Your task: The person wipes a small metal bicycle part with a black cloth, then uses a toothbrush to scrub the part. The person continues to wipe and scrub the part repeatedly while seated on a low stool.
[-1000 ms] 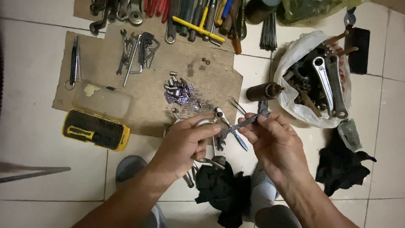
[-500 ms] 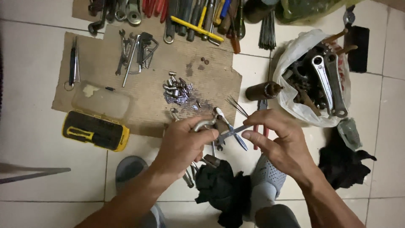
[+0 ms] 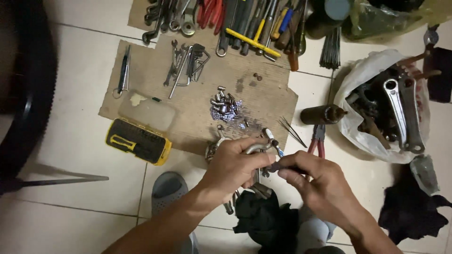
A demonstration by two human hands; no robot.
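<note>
Cardboard (image 3: pixel 263 94) is lying on the tiled floor, carrying a bit case (image 3: pixel 137 141) and a screw pile (image 3: pixel 225 106). At its near edge, the left hand (image 3: pixel 233 167) is clamping a curved metal part (image 3: pixel 258 147); the right hand (image 3: pixel 314 181) is pinching a dark tool (image 3: pixel 278 164) against it.

Tool layout on the floor, counted by kind.
Two hands (image 3: pixel 235 167) (image 3: pixel 315 186), one yellow bit case (image 3: pixel 137 141), one white bag (image 3: pixel 362 89), two black rags (image 3: pixel 263 221) (image 3: pixel 409 211), one cardboard sheet (image 3: pixel 263 99).
</note>
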